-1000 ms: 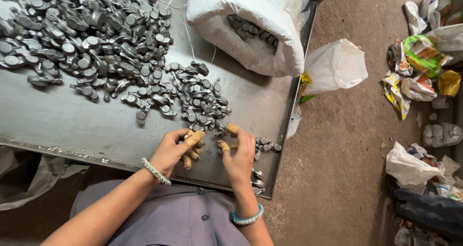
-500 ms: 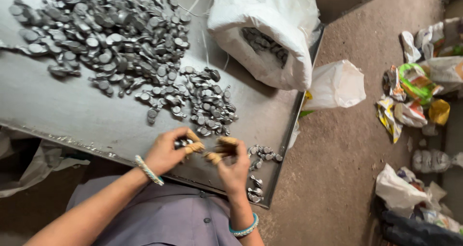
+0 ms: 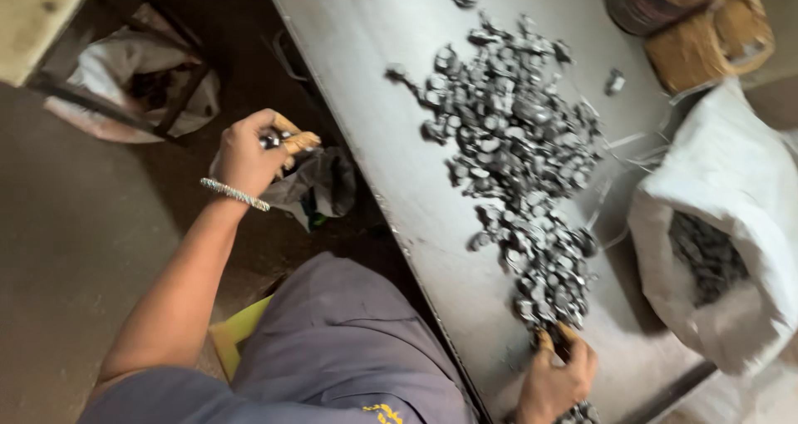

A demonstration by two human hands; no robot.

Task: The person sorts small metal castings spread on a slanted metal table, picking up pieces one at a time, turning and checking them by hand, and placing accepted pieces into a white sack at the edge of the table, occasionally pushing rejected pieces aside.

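Note:
My left hand, with taped fingertips and a bead bracelet, is off the table's left side, closed on a few small grey metal pieces, above a dark open bag on the floor. My right hand rests on the metal table at the near end of a long heap of small grey metal discs, fingertips touching the pieces; whether it grips any is unclear.
A white sack holding more metal pieces stands at the table's right. A woven basket and a dark round container sit at the far end. Another whitish sack lies on the floor at left, under a wooden frame.
My left hand has left the table with metal pieces and swung out to the left over the floor bag. The view has turned left; my right hand stays at the heap.

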